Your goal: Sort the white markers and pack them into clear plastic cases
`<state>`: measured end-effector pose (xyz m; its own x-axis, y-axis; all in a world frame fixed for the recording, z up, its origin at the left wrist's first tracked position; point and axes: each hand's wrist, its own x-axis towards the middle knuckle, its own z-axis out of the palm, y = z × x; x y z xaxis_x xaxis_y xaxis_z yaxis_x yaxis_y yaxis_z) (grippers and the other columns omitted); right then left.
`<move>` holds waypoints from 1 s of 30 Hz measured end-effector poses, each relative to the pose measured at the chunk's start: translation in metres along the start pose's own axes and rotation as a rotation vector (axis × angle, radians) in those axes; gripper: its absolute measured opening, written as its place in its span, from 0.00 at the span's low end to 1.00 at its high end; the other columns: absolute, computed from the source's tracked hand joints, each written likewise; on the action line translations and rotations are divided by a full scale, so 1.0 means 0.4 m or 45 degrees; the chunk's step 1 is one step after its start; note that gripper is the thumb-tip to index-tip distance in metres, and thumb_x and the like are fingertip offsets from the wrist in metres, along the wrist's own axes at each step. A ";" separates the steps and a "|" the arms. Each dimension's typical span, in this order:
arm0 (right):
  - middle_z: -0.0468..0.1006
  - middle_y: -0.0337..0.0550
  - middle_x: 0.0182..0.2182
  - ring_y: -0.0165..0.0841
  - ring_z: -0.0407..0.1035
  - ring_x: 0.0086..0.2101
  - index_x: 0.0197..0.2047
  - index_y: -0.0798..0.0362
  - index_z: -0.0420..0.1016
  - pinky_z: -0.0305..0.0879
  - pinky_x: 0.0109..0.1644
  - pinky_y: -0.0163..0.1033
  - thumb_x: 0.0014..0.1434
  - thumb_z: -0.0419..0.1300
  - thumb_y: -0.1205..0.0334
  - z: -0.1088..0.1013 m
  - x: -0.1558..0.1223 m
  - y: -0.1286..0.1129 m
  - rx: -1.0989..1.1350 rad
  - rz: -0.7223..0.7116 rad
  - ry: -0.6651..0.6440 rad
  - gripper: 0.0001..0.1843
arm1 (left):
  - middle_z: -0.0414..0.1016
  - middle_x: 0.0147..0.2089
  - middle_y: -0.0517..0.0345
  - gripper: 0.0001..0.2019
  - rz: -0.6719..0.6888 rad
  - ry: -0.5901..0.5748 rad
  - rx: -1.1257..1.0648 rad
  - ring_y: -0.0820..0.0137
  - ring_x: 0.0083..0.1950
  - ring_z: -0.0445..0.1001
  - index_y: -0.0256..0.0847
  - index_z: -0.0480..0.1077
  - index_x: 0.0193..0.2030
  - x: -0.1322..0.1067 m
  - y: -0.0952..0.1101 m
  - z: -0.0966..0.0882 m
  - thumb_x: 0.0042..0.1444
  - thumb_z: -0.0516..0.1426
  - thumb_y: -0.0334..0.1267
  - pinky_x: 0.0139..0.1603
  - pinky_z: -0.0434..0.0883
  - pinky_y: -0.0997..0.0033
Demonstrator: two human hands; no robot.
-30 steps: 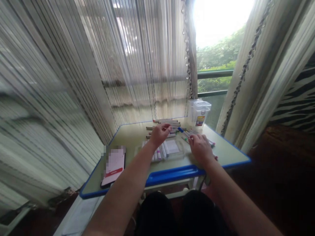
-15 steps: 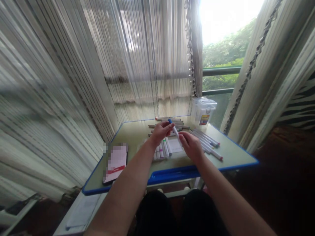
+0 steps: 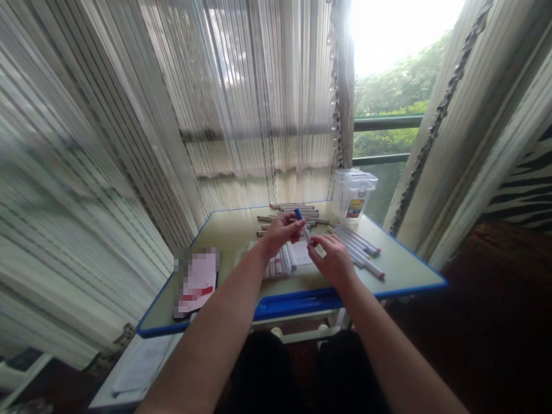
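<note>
A white marker with a blue cap (image 3: 306,231) is held at a slant above the table. My left hand (image 3: 281,231) grips it near the capped end between thumb and fingers. At its lower end, the thumb and fingertips of my right hand (image 3: 334,257) pinch the marker. Below the hands lies a clear tray or case holding a row of white markers (image 3: 276,264), partly covered by my left forearm. A pale, markerless stretch of the case (image 3: 303,255) shows to the right of that row.
Several loose markers (image 3: 317,219) lie behind my hands, and more markers (image 3: 360,247) lie to the right. A clear plastic box (image 3: 354,195) stands at the back right corner. A blurred-out phone or tablet (image 3: 199,282) rests on the left. Blue trim edges the table (image 3: 401,267).
My right hand has shifted down toward the marker's lower end, and its fingers have bent into a ring. The left hand keeps its grip. The whole view has moved slightly.
</note>
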<state>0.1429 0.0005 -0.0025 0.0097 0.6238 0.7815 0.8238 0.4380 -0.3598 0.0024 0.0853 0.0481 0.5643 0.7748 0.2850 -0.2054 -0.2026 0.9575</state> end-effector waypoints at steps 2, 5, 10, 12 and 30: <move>0.78 0.45 0.32 0.39 0.68 0.36 0.38 0.53 0.76 0.64 0.45 0.43 0.58 0.55 0.62 -0.001 0.001 0.002 -0.005 0.021 0.010 0.09 | 0.66 0.21 0.65 0.20 -0.009 0.012 -0.018 0.80 0.19 0.63 0.35 0.68 0.33 0.001 -0.006 0.002 0.43 0.65 0.49 0.19 0.58 0.78; 0.78 0.45 0.31 0.38 0.69 0.36 0.37 0.53 0.76 0.63 0.45 0.43 0.58 0.55 0.61 -0.002 0.001 0.002 0.020 0.048 -0.004 0.09 | 0.67 0.22 0.64 0.19 -0.033 0.066 -0.026 0.80 0.20 0.64 0.34 0.70 0.34 0.004 -0.012 0.001 0.44 0.65 0.48 0.20 0.59 0.78; 0.78 0.43 0.31 0.37 0.70 0.34 0.40 0.53 0.75 0.64 0.46 0.42 0.55 0.59 0.60 0.007 -0.002 0.008 0.071 0.059 -0.089 0.10 | 0.66 0.20 0.64 0.18 -0.035 0.155 -0.103 0.81 0.19 0.63 0.33 0.71 0.32 0.012 -0.013 -0.009 0.44 0.65 0.48 0.20 0.58 0.79; 0.78 0.44 0.31 0.36 0.70 0.33 0.40 0.53 0.75 0.65 0.43 0.41 0.54 0.58 0.62 0.012 -0.003 0.013 0.088 0.043 -0.106 0.10 | 0.66 0.21 0.64 0.17 -0.047 0.200 -0.155 0.81 0.19 0.63 0.34 0.70 0.31 0.012 -0.010 -0.010 0.43 0.65 0.47 0.20 0.57 0.79; 0.77 0.44 0.29 0.32 0.65 0.27 0.40 0.55 0.77 0.62 0.34 0.37 0.57 0.55 0.56 -0.011 0.002 0.013 0.257 0.228 -0.007 0.14 | 0.67 0.19 0.62 0.07 -0.198 0.262 -0.008 0.78 0.16 0.61 0.35 0.69 0.29 0.010 0.004 -0.008 0.44 0.57 0.37 0.16 0.51 0.77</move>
<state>0.1495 0.0004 -0.0017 0.1418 0.7059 0.6940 0.6797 0.4403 -0.5867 0.0019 0.0897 0.0505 0.4150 0.9020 0.1189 -0.1347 -0.0683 0.9885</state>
